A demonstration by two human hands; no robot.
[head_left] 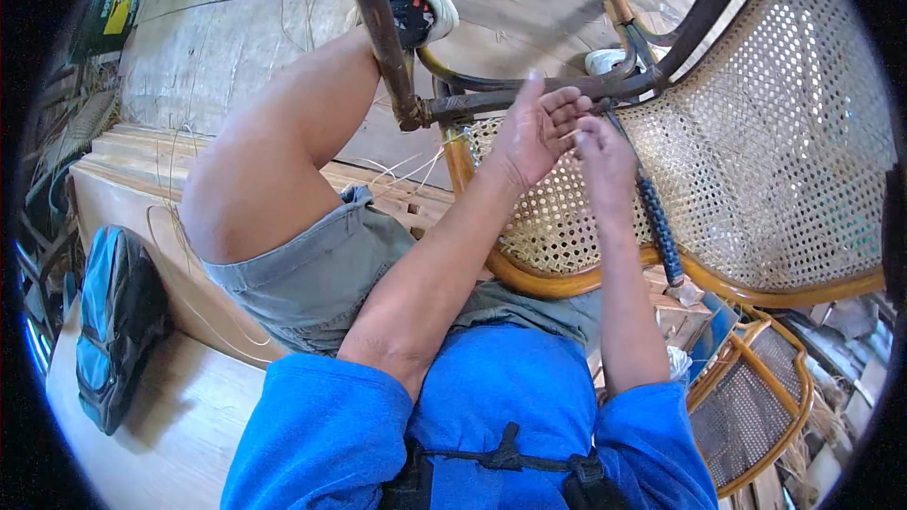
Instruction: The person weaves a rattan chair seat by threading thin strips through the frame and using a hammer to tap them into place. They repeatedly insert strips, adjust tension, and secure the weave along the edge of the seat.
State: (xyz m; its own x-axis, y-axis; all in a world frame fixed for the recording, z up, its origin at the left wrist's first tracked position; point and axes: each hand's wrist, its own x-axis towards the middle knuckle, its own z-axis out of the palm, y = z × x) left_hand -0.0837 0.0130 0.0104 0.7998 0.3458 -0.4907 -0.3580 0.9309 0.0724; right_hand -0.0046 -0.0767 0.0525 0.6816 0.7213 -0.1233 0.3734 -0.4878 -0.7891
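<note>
Ahead of me is a rattan chair frame (pixel 557 280) with woven cane webbing (pixel 737 179). My left hand (pixel 540 130) is held above the webbing, palm turned up, thumb raised and fingers apart, holding nothing I can see. Close beside its fingertips is my right hand (pixel 607 159), its thumb and fingers drawn together in a pinch. Whatever may be between them is too small to make out. A tool with a blue-and-black wrapped handle (pixel 654 222) lies on the webbing just right of that hand. Dark brown chair rails (pixel 482 106) run just beyond both hands.
A second rattan piece with a mesh panel (pixel 742 411) stands at lower right. At left are a blue-and-black backpack (pixel 109 331) and a dark green container (pixel 106 26). Loose thin strands (pixel 406 167) stick out near my bent knee (pixel 236 198). Wooden boards (pixel 217 47) cover the floor.
</note>
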